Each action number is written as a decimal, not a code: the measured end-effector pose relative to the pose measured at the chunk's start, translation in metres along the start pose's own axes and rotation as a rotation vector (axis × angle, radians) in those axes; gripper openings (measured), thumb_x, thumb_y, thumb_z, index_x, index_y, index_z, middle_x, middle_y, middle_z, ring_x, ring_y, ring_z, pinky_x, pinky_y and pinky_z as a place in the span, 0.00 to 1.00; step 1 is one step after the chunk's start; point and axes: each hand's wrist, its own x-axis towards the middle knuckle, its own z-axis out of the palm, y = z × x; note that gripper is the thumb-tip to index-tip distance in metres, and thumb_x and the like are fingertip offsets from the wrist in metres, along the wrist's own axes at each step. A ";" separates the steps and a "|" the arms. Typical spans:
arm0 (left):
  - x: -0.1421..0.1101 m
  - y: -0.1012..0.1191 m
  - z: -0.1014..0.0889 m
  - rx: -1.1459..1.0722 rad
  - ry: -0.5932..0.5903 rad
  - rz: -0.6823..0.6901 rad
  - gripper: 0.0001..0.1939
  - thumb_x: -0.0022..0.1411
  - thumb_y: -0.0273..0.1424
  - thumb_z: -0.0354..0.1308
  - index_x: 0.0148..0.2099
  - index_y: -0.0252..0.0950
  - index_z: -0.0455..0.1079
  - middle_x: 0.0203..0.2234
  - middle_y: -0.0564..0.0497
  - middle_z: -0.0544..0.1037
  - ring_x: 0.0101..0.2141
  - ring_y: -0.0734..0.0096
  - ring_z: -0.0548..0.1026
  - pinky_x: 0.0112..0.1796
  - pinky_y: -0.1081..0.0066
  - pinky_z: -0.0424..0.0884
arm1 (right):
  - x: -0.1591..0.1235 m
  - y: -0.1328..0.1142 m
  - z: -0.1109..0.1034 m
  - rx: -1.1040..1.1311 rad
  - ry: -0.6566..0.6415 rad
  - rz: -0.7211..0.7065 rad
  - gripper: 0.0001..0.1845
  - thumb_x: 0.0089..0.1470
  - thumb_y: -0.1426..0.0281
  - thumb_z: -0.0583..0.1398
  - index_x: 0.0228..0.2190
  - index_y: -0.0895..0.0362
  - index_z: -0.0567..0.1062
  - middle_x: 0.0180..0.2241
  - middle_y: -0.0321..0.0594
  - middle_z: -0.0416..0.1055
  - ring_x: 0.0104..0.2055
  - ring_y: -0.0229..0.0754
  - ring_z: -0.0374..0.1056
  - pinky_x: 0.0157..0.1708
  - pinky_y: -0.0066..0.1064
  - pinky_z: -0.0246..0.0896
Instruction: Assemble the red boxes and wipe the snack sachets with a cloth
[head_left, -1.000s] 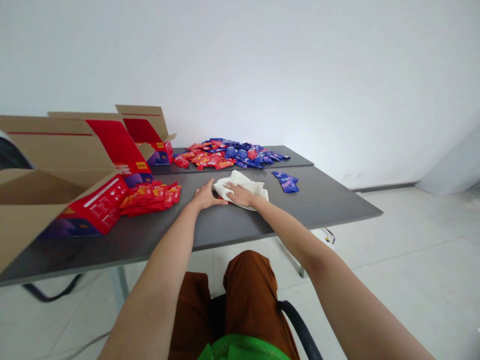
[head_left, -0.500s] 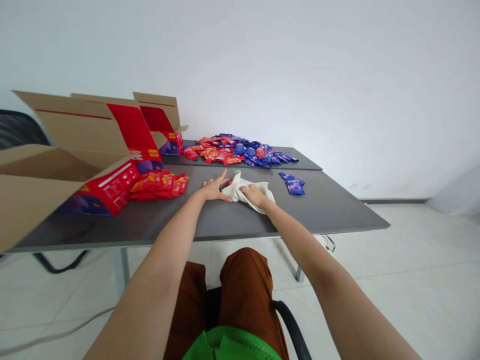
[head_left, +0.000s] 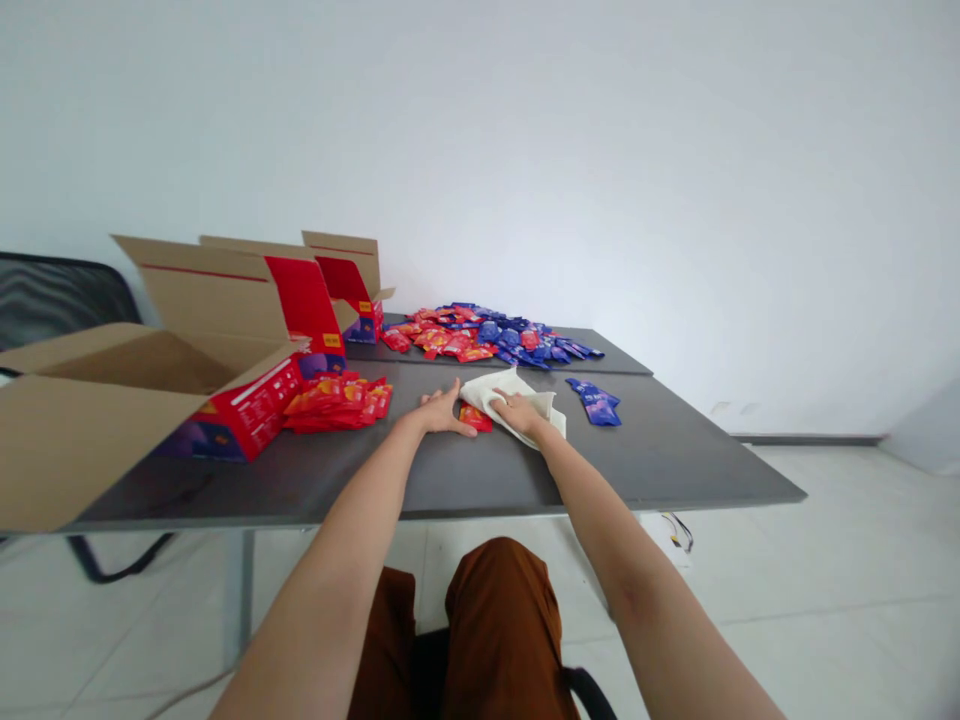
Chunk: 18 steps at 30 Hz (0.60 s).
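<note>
My right hand (head_left: 519,413) grips a crumpled white cloth (head_left: 484,387), pressing it on the dark grey table (head_left: 442,480). Partly under the cloth lies a red packet (head_left: 475,418), its left part showing. Just left of that packet, my left hand (head_left: 442,411) rests with thumb and fingers spread; the thumb reaches the packet's edge. A stack of red packets (head_left: 337,402) lies further left. Right of the cloth are a few blue packets (head_left: 596,403), overlapping each other.
Open cardboard boxes with red and purple sides, a near one (head_left: 259,405) and a far one (head_left: 366,322), stand on the left. A mixed heap of red and blue packets (head_left: 487,333) lies at the back, against the white wall. A mesh chair (head_left: 67,295) stands behind the boxes.
The cloth has shifted right off part of the red packet, which shows more now. My left hand stays spread beside it. The whole view has tilted up slightly.
</note>
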 end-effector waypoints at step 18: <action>0.000 0.002 -0.002 -0.032 0.034 -0.038 0.55 0.47 0.49 0.65 0.71 0.37 0.45 0.63 0.38 0.62 0.63 0.44 0.56 0.60 0.49 0.48 | 0.001 -0.053 0.003 0.267 0.053 -0.159 0.16 0.50 0.74 0.52 0.34 0.65 0.78 0.37 0.46 0.78 0.41 0.47 0.71 0.53 0.36 0.59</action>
